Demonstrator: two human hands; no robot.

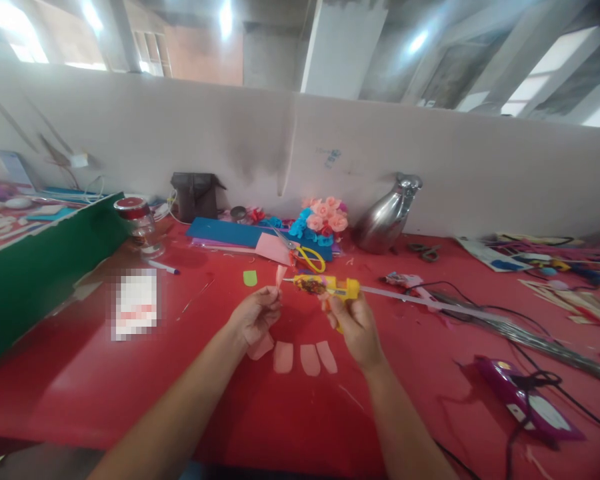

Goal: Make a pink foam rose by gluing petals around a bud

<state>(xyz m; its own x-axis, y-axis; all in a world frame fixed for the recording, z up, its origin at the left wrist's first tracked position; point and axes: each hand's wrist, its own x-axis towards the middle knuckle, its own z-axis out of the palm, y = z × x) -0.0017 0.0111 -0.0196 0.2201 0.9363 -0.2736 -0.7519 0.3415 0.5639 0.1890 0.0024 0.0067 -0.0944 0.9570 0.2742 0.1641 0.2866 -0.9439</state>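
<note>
Between its fingertips my left hand [258, 315] pinches a small pink paper petal [281, 277], held upright. My right hand [353, 327] is wrapped around the handle of a yellow hot glue gun [325, 287], whose nozzle points left close to the petal; I cannot tell if they touch. A long glue stick [395, 294] runs out of the gun's back. Below my hands several cut pink paper pieces [283, 357] lie in a row on the red table [220, 413]. One of them is partly hidden under my left hand.
Behind my hands are yellow-handled scissors [310, 259], pink paper [273, 249], blue sheets [225, 233] and paper flowers [327, 217]. A metal jug [387, 213] stands at the back. To the right lie wires [540, 340], cords and a purple device [527, 400]; a jar [139, 220] and green board [55, 280] stand left.
</note>
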